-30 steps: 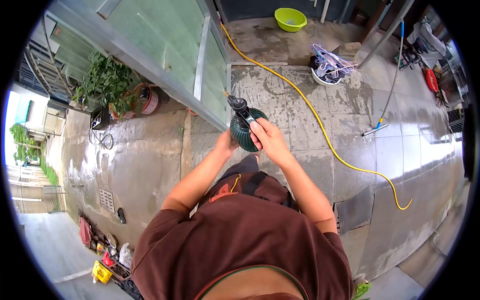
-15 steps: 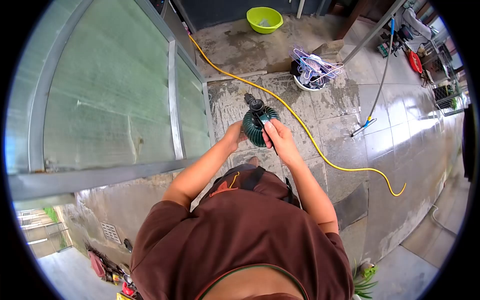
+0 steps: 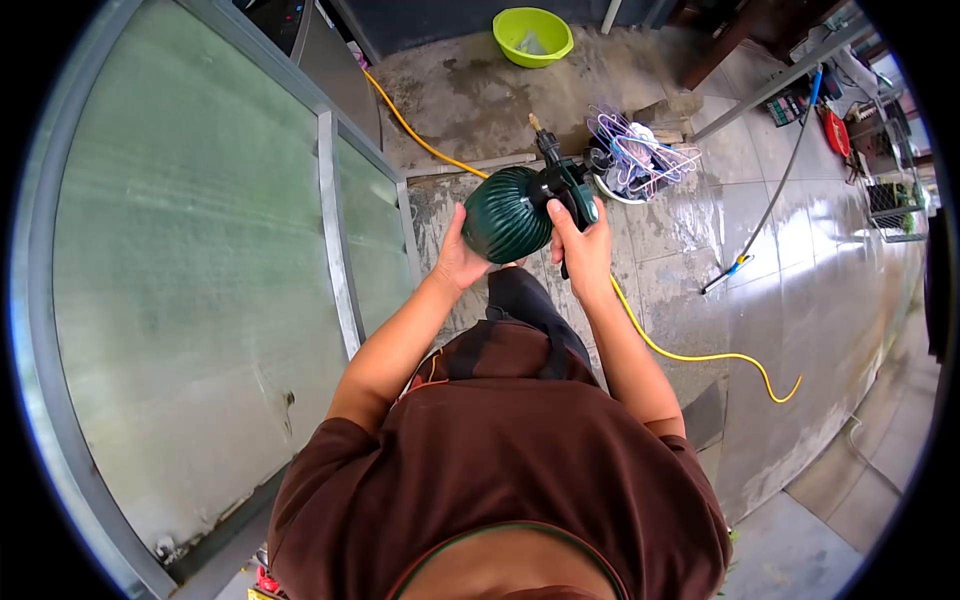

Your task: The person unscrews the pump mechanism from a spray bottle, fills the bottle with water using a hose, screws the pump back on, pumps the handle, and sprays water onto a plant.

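Between my hands is a dark green, ribbed spray bottle [image 3: 503, 216], raised in front of my body and tipped onto its side. Its black spray head points to the right, and the brass-coloured nozzle tip [image 3: 534, 121] points away from me. My left hand [image 3: 461, 258] cups the rounded base from the left. Around the handle and neck at the right, my right hand [image 3: 584, 243] is wrapped, thumb on top. The underside of the bottle is hidden.
A yellow hose [image 3: 690, 357] crosses the wet paving. Ahead are a lime-green basin [image 3: 532, 57] and a white tub of clothes and hangers [image 3: 640, 160]. A long-handled squeegee [image 3: 728, 273] leans at right. Frosted glass panels [image 3: 200, 250] stand close on my left.
The spray bottle has turned from roughly upright to lying sideways and come closer to the camera. My left hand now supports its base. I have shifted slightly along the glass panels.
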### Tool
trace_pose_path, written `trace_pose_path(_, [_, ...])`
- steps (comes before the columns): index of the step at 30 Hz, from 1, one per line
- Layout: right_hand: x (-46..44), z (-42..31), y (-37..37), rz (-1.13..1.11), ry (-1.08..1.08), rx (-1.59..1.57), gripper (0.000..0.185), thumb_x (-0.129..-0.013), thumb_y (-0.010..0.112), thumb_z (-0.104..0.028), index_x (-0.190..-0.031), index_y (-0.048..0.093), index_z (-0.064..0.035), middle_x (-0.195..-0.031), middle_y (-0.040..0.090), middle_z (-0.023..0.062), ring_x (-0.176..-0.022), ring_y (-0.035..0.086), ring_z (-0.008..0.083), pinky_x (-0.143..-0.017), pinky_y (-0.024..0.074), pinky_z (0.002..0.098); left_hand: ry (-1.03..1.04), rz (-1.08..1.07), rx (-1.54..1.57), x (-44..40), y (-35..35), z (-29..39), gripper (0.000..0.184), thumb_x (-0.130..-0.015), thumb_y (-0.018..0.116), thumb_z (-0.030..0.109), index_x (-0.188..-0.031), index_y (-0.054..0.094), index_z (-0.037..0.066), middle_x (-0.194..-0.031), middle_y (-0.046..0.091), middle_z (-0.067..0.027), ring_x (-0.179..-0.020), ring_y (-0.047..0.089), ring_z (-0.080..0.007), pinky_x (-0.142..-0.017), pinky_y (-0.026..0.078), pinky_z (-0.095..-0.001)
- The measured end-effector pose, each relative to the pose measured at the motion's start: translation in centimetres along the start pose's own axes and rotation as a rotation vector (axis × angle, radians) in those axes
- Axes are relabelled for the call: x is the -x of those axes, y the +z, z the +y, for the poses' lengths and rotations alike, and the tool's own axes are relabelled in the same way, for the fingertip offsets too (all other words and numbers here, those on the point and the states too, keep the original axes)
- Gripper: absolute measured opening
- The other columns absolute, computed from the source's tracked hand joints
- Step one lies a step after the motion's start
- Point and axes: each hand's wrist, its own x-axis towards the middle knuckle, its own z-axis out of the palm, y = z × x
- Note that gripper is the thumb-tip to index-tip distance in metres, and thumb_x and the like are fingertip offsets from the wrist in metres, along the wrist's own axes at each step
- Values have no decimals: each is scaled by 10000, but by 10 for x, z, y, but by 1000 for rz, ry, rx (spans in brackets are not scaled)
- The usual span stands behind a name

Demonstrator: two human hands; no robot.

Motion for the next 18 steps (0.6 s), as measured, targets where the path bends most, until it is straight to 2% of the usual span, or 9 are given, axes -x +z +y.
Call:
trace_pose_path(1, [-22, 0, 4, 28, -44, 38, 350, -920, 708, -266, -1058, 497, -23, -579, 500, 1, -420, 450, 74, -386, 358, 228, 46, -21, -16, -14, 4, 12, 781, -909, 484, 690, -1434, 461, 112, -1442, 508, -106, -1328, 480, -299, -1121, 351, -505])
trace_pose_path(2, [-41, -6, 10, 33, -20, 1, 308, -918, 710, -247, -1017, 532, -17, -580, 499, -3, -431, 451, 73, -397, 361, 234, 61, -12, -44, -30, 7, 27, 771, -914, 479, 685, -1430, 464, 112, -1438, 512, -104, -1321, 487, -298, -1117, 357, -502])
trace_pose_path(4, [-88, -9, 16, -142, 70, -146, 268, -913, 714, -219, -982, 569, -4, -580, 488, -9, -444, 440, 69, -407, 354, 240, 90, 14, -94, -61, 14, 58, 752, -925, 470, 674, -1423, 470, 111, -1429, 519, -102, -1307, 502, -295, -1111, 369, -496])
trace_pose_path(7, [-137, -23, 40, -242, 117, -108, 229, -907, 719, -187, -951, 594, -1, -600, 484, -18, -457, 424, 63, -415, 342, 243, -14, 115, -76, -98, 24, 106, 740, -918, 451, 689, -1412, 489, 139, -1410, 538, -99, -1284, 524, -294, -1065, 412, -526])
trace_pose_path(8, [-151, -27, 48, -263, 99, -131, 341, -894, 730, -174, -1182, 614, -33, -646, 503, -51, -477, 418, 37, -422, 328, 227, -41, 148, -71, -108, 29, 121, 741, -914, 448, 694, -1410, 492, 146, -1409, 539, -99, -1282, 526, -295, -1056, 419, -534])
trace_pose_path(12, [-208, -54, 74, -330, 36, -48, 347, -884, 734, -172, -1189, 624, -48, -663, 534, -44, -491, 426, 35, -434, 328, 232, -63, 147, -41, -152, 35, 171, 724, -905, 440, 682, -1404, 503, 161, -1410, 538, -96, -1268, 541, -303, -1049, 422, -548])
trace_pose_path(16, [-256, -67, 88, -386, 60, -24, 347, -879, 738, -175, -1181, 631, -41, -663, 540, -46, -500, 431, 35, -446, 331, 231, -75, 169, -17, -192, 30, 208, 673, -942, 415, 631, -1394, 509, 141, -1399, 546, -103, -1251, 554, -307, -1061, 430, -513])
trace_pose_path(18, [-270, -73, 93, -367, 111, 49, 380, -867, 750, -175, -1198, 626, -34, -739, 611, -13, -609, 523, 56, -545, 436, 245, -54, 104, 6, -210, 26, 224, 670, -948, 427, 634, -1392, 514, 140, -1388, 558, -100, -1259, 548, -286, -1057, 431, -509])
